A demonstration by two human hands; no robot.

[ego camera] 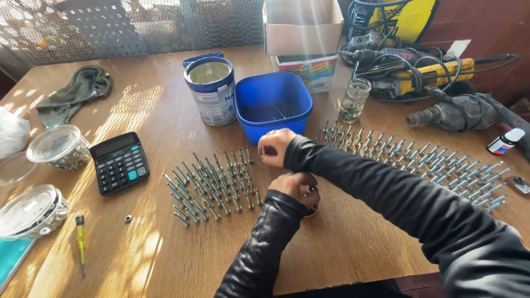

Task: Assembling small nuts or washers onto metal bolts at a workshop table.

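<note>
Bolts (pixel 212 185) are lying in neat rows on the wooden bench (pixel 342 243), just to the left of the two hands, and a second, wider spread of bolts (pixel 419 163) is lying to the right behind the black sleeve. The left hand (pixel 295 187) is curling over a small orange-rimmed cup (pixel 309 201) near the front edge; its fingers are hiding most of the cup, and whether they are clamping it cannot be told. The right hand (pixel 276 146) is crossing over above it, fingers bunched together at the top of the nearer rows, seemingly pinching something too small to make out. Both forearms are being cut off by the lower edge of the view.

Sunlight is falling in broken patches across the bench. At the left, a yellow screwdriver (pixel 81 240), a loose nut (pixel 128 218), a black calculator (pixel 119 163) and two clear lidded tubs (pixel 59 148) are sitting, the nearer tub partly cut off. Further back, a grey rag (pixel 74 94) is lying crumpled. Behind the hands, a blue plastic tub (pixel 273 105) is standing beside an open metal tin (pixel 211 91) and a glass jar (pixel 353 99). A cardboard box (pixel 302 25) and a tangle of power tools (pixel 419 77) are crowding the far right, with wire mesh (pixel 110 25) closing off the back.
</note>
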